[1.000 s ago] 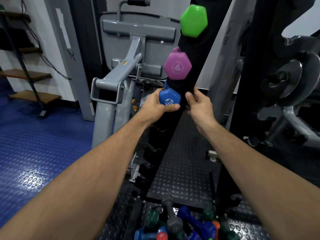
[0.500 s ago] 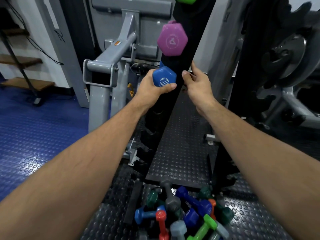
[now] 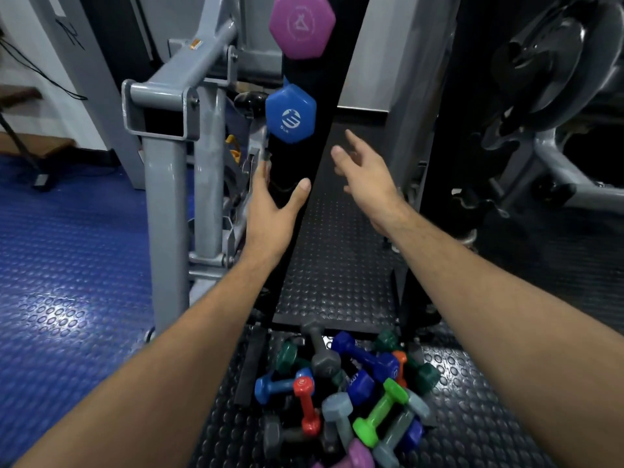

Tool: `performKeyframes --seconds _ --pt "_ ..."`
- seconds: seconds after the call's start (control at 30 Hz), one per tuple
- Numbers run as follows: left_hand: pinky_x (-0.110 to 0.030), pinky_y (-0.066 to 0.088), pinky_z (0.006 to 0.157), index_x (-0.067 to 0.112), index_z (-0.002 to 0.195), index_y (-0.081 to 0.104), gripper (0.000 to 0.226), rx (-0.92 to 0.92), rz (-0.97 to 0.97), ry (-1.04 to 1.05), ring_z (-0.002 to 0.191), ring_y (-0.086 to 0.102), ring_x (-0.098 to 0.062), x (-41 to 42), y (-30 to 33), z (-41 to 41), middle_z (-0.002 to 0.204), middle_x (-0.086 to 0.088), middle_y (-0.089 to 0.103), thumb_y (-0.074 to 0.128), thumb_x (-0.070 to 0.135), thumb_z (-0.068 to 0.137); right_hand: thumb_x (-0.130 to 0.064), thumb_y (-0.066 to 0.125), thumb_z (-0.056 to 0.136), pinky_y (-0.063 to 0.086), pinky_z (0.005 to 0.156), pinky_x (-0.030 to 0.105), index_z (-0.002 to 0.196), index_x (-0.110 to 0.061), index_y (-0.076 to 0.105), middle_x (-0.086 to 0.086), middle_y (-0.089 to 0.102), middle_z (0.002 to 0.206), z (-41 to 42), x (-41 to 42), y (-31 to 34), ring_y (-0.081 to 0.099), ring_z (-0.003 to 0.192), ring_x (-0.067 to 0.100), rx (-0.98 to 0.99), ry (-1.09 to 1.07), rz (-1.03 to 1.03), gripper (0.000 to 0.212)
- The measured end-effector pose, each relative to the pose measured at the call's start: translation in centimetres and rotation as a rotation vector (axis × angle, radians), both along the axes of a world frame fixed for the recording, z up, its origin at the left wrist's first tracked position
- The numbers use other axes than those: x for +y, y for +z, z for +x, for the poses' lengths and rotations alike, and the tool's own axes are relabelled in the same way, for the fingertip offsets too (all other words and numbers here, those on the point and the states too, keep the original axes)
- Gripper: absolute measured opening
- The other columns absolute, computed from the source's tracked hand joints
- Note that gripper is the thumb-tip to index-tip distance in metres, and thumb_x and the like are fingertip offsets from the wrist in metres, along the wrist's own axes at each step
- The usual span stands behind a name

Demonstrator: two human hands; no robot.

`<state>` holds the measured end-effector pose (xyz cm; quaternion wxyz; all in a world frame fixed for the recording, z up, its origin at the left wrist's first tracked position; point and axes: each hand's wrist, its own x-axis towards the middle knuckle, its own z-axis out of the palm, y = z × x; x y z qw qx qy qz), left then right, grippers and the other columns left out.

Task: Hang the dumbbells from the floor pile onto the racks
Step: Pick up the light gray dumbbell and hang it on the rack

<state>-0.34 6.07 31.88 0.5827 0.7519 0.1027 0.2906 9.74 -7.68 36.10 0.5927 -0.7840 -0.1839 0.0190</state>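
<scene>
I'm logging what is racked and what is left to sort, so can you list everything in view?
Pink dumbbell: one, pink, on the black rack, top of frame.
Blue dumbbell: one, blue, on the rack just below the pink one.
Floor pile: many small dumbbells, exact count unclear; blue, red, green, grey, dark green, orange, purple; on the black studded mat at the rack's foot.
Grey machine frame: one, grey, left of the rack.
Weight plates: dark, upper right, count unclear.
Blue floor: left.
Left hand: open, empty, below the blue dumbbell.
Right hand: open, empty, right of it.
</scene>
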Motion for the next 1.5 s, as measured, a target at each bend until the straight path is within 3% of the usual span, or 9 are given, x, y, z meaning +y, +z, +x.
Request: performKeyframes --seconds 0.13,0.27,0.43,0.6,0.87,1.0,1.1,1.33,1.5 --pt "-0.032 0.026 0.123 0.023 0.162 0.022 0.085 0.113 0.003 0.047 0.150 0.029 -0.007 -1.4 -4.5 -1.8 0.166 0.007 0.029 0.063 0.055 0.095 -0.053 0.058 0.098 0.047 0.114 0.048 0.157 -0.034 0.040 -0.010 0.064 0.136 -2.0 -2.4 -4.7 0.062 0.126 0.011 0.094 -0.008 -0.053 0.064" --pt "-0.039 0.032 0.122 0.019 0.160 0.028 0.078 0.205 -0.110 0.065 0.146 0.037 -0.011 -3.4 -9.2 -3.6 0.161 0.003 0.038 0.062 0.050 0.097 -0.052 0.058 0.099 0.047 0.113 0.048 0.154 -0.036 0.044 -0.014 0.066 0.133 -4.4 -5.3 -9.5 0.063 0.122 0.008 0.204 0.007 -0.115 0.059" --pt "-0.019 0.038 0.105 0.019 0.155 0.037 0.065 0.381 -0.183 -0.011 0.123 0.049 0.003 -6.0 -15.2 -6.6 0.150 0.007 0.048 0.064 0.038 0.099 -0.050 0.058 0.101 0.048 0.112 0.048 0.154 -0.036 0.043 -0.008 0.063 0.139 -6.8 -8.7 -16.1 0.063 0.122 0.011 0.346 0.029 -0.226 0.058" --pt "-0.032 0.038 0.116 0.019 0.157 0.035 0.072 0.608 -0.144 -0.051 0.137 0.045 -0.011 -7.4 -21.1 -8.7 0.156 0.000 0.046 0.065 0.044 0.096 -0.047 0.063 0.099 0.047 0.112 0.046 0.150 -0.034 0.051 -0.008 0.067 0.131 -8.6 -11.1 -21.4 0.063 0.121 0.012 0.463 -0.008 -0.323 0.054" --pt "-0.012 0.036 0.093 0.014 0.153 0.038 0.066 0.778 -0.152 -0.213 0.117 0.049 -0.002 -9.8 -25.7 -8.4 0.132 0.011 0.051 0.068 0.033 0.097 -0.034 0.067 0.099 0.047 0.104 0.028 0.146 -0.021 0.056 -0.006 0.072 0.119 -9.4 -13.1 -28.4 0.065 0.116 0.013 0.606 -0.004 -0.384 0.050" --pt "-0.029 0.049 0.101 0.018 0.133 0.054 0.049 0.884 0.018 -0.316 0.110 0.064 -0.014 -10.8 -28.3 -7.8 0.114 0.007 0.067 0.073 0.026 0.089 -0.034 0.065 0.100 0.048 0.099 0.026 0.142 -0.019 0.061 0.002 0.070 0.125 -10.0 -13.9 -31.1 0.063 0.112 0.013 0.633 0.035 -0.485 0.044" --pt "-0.031 0.045 0.106 0.011 0.139 0.052 0.054 0.964 0.214 -0.459 0.125 0.060 -0.026 -11.4 -30.3 -7.4 0.132 -0.008 0.064 0.070 0.021 0.089 -0.026 0.062 0.102 0.044 0.076 0.017 0.142 -0.016 0.061 0.004 0.070 0.124 -10.8 -14.7 -33.2 0.059 0.099 0.011 0.666 0.071 -0.590 0.041" --pt "-0.042 0.047 0.100 0.008 0.136 0.051 0.068 1.129 0.781 -0.763 0.121 0.057 -0.036 -12.3 -35.0 -6.5 0.135 -0.016 0.058 0.075 0.039 0.080 -0.017 0.057 0.102 0.053 0.091 0.032 0.131 -0.016 0.068 0.007 0.072 0.124 -12.5 -15.9 -37.0 0.068 0.109 0.022 0.672 0.095 -0.697 0.032" --pt "-0.042 0.045 0.103 0.007 0.138 0.044 0.068 1.157 0.832 -0.823 0.122 0.053 -0.035 -12.9 -38.1 -6.3 0.134 -0.015 0.051 0.070 0.037 0.083 -0.022 0.060 0.100 0.047 0.074 0.024 0.134 -0.021 0.068 0.001 0.071 0.121 -13.3 -16.3 -39.4 0.065 0.095 0.014 0.683 0.120 -0.706 0.035"
